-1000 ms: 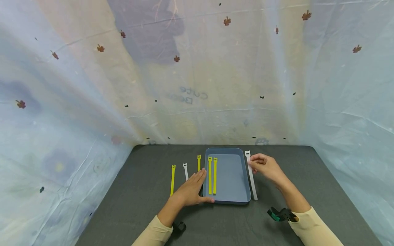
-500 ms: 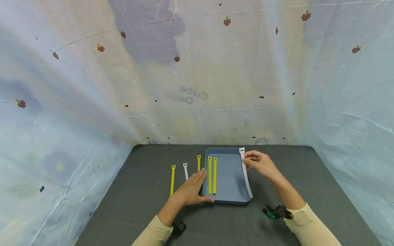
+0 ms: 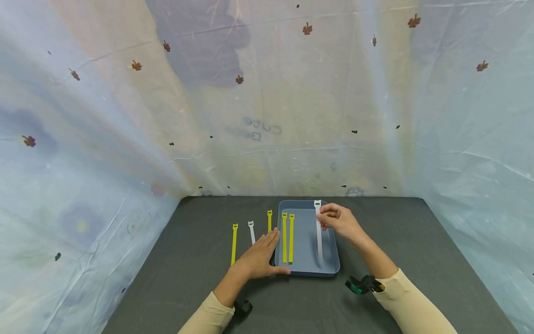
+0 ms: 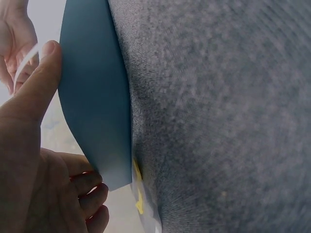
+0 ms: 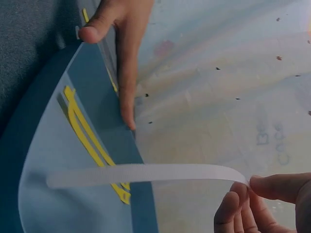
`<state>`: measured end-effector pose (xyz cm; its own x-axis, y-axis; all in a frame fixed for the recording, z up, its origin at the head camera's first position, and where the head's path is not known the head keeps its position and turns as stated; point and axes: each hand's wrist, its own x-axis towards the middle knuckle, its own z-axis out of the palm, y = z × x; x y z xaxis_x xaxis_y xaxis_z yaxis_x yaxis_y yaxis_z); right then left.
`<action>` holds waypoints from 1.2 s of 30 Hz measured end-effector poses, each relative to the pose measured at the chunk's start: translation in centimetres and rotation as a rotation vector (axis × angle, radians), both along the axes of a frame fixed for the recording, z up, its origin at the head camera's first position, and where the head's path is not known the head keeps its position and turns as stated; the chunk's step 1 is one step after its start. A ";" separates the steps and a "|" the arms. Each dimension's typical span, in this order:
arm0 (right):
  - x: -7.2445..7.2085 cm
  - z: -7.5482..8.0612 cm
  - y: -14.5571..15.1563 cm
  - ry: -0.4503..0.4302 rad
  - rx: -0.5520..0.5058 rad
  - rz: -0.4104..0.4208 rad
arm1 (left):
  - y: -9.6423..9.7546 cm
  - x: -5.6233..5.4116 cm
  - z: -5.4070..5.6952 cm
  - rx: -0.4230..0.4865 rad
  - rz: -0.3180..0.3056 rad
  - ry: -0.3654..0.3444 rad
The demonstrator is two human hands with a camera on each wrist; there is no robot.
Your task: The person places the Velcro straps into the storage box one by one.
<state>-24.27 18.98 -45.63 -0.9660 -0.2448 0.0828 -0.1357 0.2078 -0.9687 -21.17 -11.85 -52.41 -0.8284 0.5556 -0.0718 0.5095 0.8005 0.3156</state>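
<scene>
Dark tabletop [image 3: 375, 306] supports a blue tray [image 3: 306, 241] containing 2 yellow straps [image 3: 285, 239]. Right hand [image 3: 342, 222] pinches a white strap [image 3: 319, 239] between thumb and fingers, over the tray. Left hand [image 3: 258, 260], fingers extended, touches the tray's left side.

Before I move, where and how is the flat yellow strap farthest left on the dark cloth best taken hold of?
Probably pinch the yellow strap just below its slotted far head, coming from its left: it lies flat, that end is uncovered, and the left hand is on its right.
</scene>
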 end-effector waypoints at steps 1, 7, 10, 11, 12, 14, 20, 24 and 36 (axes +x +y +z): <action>-0.1 -0.2 -0.3 0.005 0.001 -0.004 | 0.0 0.0 0.0 0.000 0.002 -0.001; -1.0 -1.1 -1.8 -0.015 0.003 -0.010 | 0.1 0.0 -0.1 -0.004 0.013 -0.010; -1.5 -1.4 -2.2 -0.062 -0.005 -0.018 | 0.1 0.0 0.0 -0.002 0.012 -0.010; -1.7 -1.4 -2.4 -0.076 -0.005 -0.018 | 0.1 0.0 0.0 -0.002 0.010 -0.007; -1.9 -1.5 -2.5 -0.093 -0.006 -0.021 | 0.1 0.0 0.0 0.003 0.009 -0.007; -2.3 -1.7 -2.7 -0.121 -0.005 -0.033 | 0.1 0.1 0.1 0.014 0.006 -0.006; -3.7 -2.3 -3.1 -0.130 0.024 -0.050 | 0.2 0.1 0.2 0.023 0.001 -0.007; -4.6 -2.6 -3.3 -0.128 0.030 -0.060 | 0.1 0.1 0.2 0.014 0.000 -0.005; -6.8 -4.5 -4.0 -0.184 0.047 0.010 | 0.0 0.1 0.1 0.013 0.003 -0.009</action>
<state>-31.11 14.99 -50.12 -0.9613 -0.2540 -0.1071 0.0409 0.2526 -0.9667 -21.08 -11.90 -52.31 -0.8295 0.5539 -0.0719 0.5043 0.7980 0.3300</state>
